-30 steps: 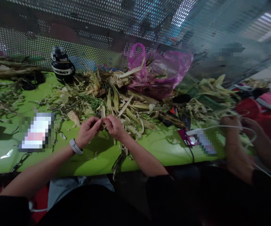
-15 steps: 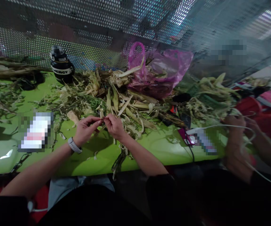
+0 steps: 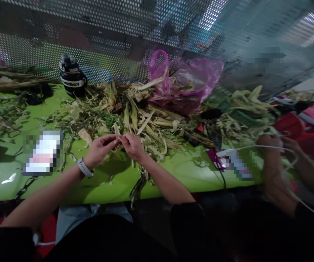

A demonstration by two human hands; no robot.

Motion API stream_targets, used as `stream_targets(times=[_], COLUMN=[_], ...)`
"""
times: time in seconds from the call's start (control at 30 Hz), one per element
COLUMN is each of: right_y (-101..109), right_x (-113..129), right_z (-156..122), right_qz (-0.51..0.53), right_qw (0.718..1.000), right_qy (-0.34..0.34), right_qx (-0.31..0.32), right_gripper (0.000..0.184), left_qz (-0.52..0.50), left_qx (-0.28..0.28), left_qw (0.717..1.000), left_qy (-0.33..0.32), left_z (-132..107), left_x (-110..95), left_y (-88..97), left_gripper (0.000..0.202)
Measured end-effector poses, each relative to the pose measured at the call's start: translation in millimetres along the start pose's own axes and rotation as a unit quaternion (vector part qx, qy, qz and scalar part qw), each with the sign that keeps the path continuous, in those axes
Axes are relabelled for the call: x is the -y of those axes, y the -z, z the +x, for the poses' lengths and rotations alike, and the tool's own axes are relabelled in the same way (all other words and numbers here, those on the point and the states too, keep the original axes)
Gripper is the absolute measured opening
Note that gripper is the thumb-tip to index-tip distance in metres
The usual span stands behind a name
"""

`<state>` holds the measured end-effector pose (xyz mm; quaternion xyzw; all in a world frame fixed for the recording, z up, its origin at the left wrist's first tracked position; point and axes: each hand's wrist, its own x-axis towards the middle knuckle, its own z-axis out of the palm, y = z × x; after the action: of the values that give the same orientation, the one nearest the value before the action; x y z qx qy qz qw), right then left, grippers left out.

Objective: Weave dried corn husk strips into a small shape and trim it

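A pale strip of corn husk [image 3: 116, 130] stands up from between my two hands, which meet over the near edge of the husk heap. My left hand [image 3: 100, 150], with a watch [image 3: 85, 167] at the wrist, pinches it near the base between thumb and fingertips. Curled beside it, my right hand [image 3: 132, 146] closes thumb and fingers on the same strip. The strip's lower end is hidden by my fingers. Behind them lies a loose heap of dried corn husks [image 3: 157, 122] and green shreds [image 3: 112, 121].
A black jug [image 3: 73, 83] and pink plastic bag [image 3: 183, 96] stand behind the heap on the green table [image 3: 91, 189]. A phone [image 3: 43, 151] lies left. At right are another phone [image 3: 239, 165], a white cable [image 3: 258, 146] and a co-worker's hands [image 3: 270, 142]. Perforated metal [image 3: 113, 40] rises behind.
The husk strip now shows more clearly above my fingertips. My left hand has shifted slightly and its fingers have closed in; my right hand stays almost in place.
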<state>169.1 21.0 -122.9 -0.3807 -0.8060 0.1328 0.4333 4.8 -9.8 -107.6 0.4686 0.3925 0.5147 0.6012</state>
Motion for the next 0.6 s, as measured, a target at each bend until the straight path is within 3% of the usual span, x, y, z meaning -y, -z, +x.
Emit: stream_targets(times=[0.1, 0.2, 0.4, 0.6], right_y=[1, 4, 6, 6], right_x=[-3, -6, -11, -9], right_z=[-2, -2, 3, 3], right_qz=[-0.008, 0.022, 0.044, 0.082], right_qw=[1.0, 0.999, 0.991, 0.99], right_qy=[0.008, 0.021, 0.126, 0.116], right_qx=[-0.012, -0.026, -0.001, -0.004], right_gripper=[0.035, 0.021, 0.014, 0.009], left_qz=[-0.041, -0.089, -0.152, -0.17], left_qx=[-0.025, -0.048, -0.031, -0.03], left_qw=[0.998, 0.993, 0.979, 0.975], left_qy=[0.033, 0.066, 0.131, 0.136], left_z=[0, 0, 0, -1], left_x=[1, -2, -11, -12], left_y=[0.2, 1.4, 3.1, 0.7], left_gripper=[0.031, 0.028, 0.026, 0.026])
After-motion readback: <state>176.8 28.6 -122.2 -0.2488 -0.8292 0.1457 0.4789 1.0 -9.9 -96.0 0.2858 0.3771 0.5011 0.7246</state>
